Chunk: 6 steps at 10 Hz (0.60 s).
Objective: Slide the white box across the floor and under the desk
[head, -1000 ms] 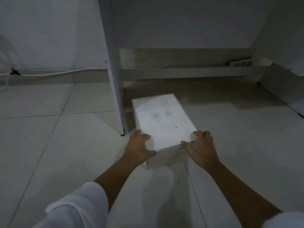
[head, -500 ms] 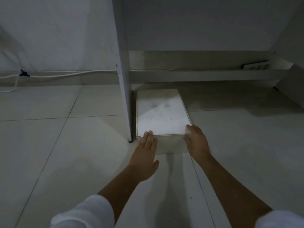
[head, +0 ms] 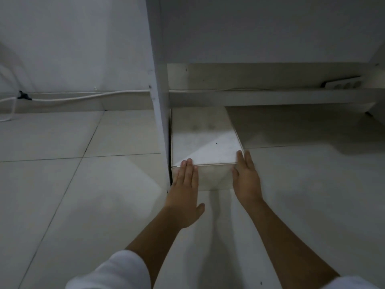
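The white box [head: 205,140] lies on the tiled floor, pressed alongside the right face of the desk's white side panel [head: 159,90]. Most of it sits under the desk; its far end reaches close to the low back rail [head: 270,97]. My left hand [head: 185,190] rests flat against the box's near face, fingers straight and their tips at its top edge. My right hand [head: 246,180] lies flat along the near right corner, fingers extended. Neither hand wraps around the box.
A white cable [head: 79,98] runs along the skirting at the left, with a dark clip [head: 24,95]. A power strip [head: 343,84] lies on the rail at the back right. The desk's right panel [head: 379,59] closes the far right side.
The box has slid forward and straightened, going from angled in front of the side panel to lying alongside it under the desk. My fingers opened from a curled grip to flat palms.
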Available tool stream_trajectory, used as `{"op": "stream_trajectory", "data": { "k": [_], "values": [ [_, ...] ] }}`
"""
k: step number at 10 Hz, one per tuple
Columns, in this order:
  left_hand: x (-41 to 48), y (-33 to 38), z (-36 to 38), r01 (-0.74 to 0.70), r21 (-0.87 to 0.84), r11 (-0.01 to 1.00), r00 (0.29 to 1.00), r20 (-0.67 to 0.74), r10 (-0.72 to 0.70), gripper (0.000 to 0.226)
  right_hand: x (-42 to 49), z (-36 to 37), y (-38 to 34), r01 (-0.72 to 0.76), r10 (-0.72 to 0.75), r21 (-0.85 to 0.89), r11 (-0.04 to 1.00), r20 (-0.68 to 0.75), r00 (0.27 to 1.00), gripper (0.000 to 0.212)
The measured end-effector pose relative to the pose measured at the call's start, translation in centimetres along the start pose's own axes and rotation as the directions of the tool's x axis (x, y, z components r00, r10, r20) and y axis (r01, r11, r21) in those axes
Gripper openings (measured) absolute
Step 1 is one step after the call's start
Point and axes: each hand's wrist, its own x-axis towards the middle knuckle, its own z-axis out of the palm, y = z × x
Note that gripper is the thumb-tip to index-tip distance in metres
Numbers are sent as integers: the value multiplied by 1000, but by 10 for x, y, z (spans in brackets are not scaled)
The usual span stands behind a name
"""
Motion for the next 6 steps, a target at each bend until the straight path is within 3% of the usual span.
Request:
{"op": "stream_trajectory", "data": {
  "k": [2, 4, 6],
  "values": [
    [5, -6, -2, 2, 5, 1000, 1000, 30, -3, 100, 3, 1, -7, -25, 26, -68, 997, 15, 1000, 54],
    [7, -11, -7, -15, 39, 999, 997, 74, 12, 105, 3, -18, -14, -30, 44, -77, 997, 193, 980, 61],
    [-6, -13, -36, -37, 42, 998, 988, 148, 31, 97, -3, -49, -38, -7, 27, -78, 997, 263, 964, 61]
  ]
}}
